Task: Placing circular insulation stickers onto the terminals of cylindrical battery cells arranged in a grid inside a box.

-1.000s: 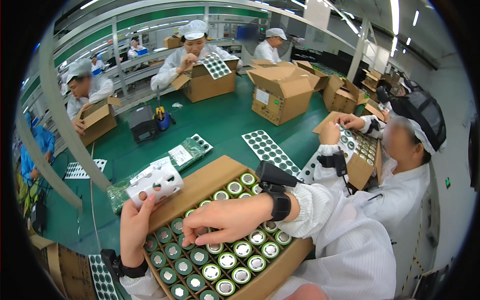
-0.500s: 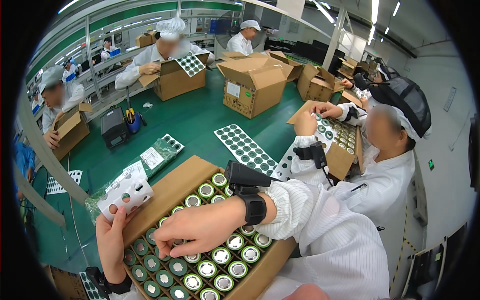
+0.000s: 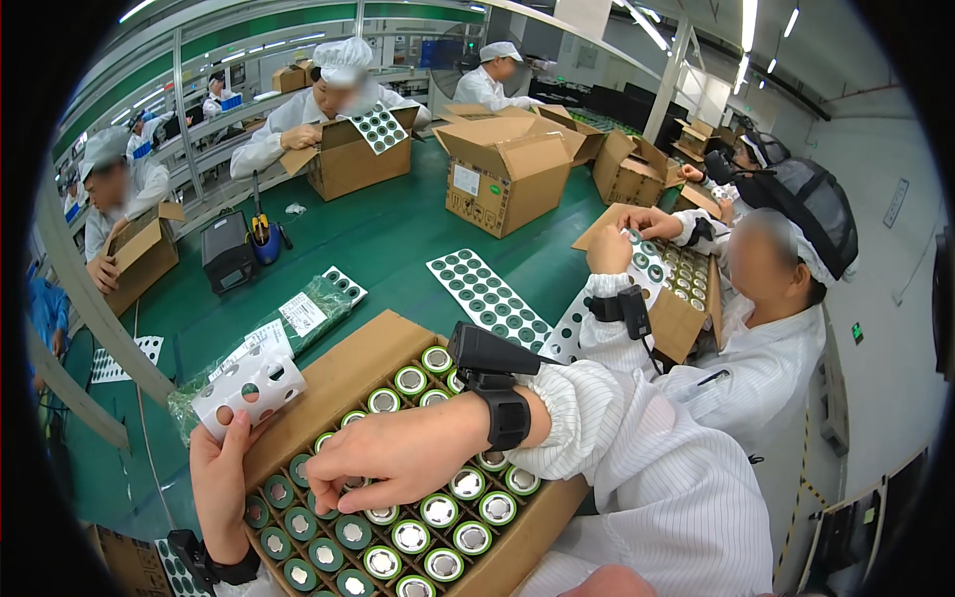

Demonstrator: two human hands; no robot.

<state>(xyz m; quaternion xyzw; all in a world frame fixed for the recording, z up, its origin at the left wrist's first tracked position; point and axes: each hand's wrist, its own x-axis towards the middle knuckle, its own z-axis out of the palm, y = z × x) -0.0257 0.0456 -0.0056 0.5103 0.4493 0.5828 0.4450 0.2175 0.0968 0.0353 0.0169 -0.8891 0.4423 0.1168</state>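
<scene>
My left hand (image 3: 221,478) grips a curled white sticker sheet (image 3: 249,390) with round holes punched through it, thumb on its near edge. An open cardboard box (image 3: 383,338) in front of me holds rows of cylindrical battery cells (image 3: 410,535) in a divider grid. Cells toward the left bear dark green ring stickers (image 3: 326,553); those toward the right show light green rims and bare metal tops. Over the box reaches my right hand (image 3: 398,453), its fingers bent down and fingertips on a cell at the border of the two groups. Whatever sits beneath those fingertips is hidden.
Beyond the box lie a sheet of green ring stickers (image 3: 487,294) and a clear plastic packet (image 3: 308,308). A black device (image 3: 228,252) and a blue tool holder (image 3: 264,242) stand farther left. To the right, a co-worker's hands (image 3: 627,239) hold a sticker sheet over another box.
My hands keep almost the same place, the left still on the curled sheet and the right on the cells. The co-worker at the far back has lowered the head slightly.
</scene>
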